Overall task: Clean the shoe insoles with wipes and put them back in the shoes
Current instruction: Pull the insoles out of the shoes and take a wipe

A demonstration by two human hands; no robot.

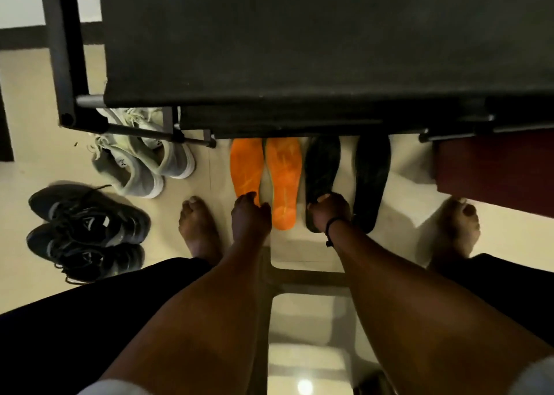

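A dark table (299, 50) with a metal frame fills the upper half of the view and overhangs the toe ends of everything lined up below it on the pale tiled floor (36, 119). A dark red box or cabinet (494, 170) sits at the right edge, partly under the table.

Four insoles lie side by side on the floor: two orange insoles (283, 179), edges almost touching, and two black insoles (371, 179) set slightly apart. The left hand (250, 215) comes down on the heel end of the left orange insole, fingers curled over it; the grip looks like a pinch, though the dim light leaves that uncertain. The right hand (329, 210), with a dark band at the wrist, curls its fingers over the heel part of the nearer black insole.

To the left, a pair of pale grey-white sneakers (141, 161) lies tipped under the table's leg brace, and a pair of black sneakers (87, 230) sits closer in; whether anything is in them cannot be made out. Small logo marks show on both pairs but are too blurred to read.

Two bare feet (198, 227) rest on the floor outside the hands.
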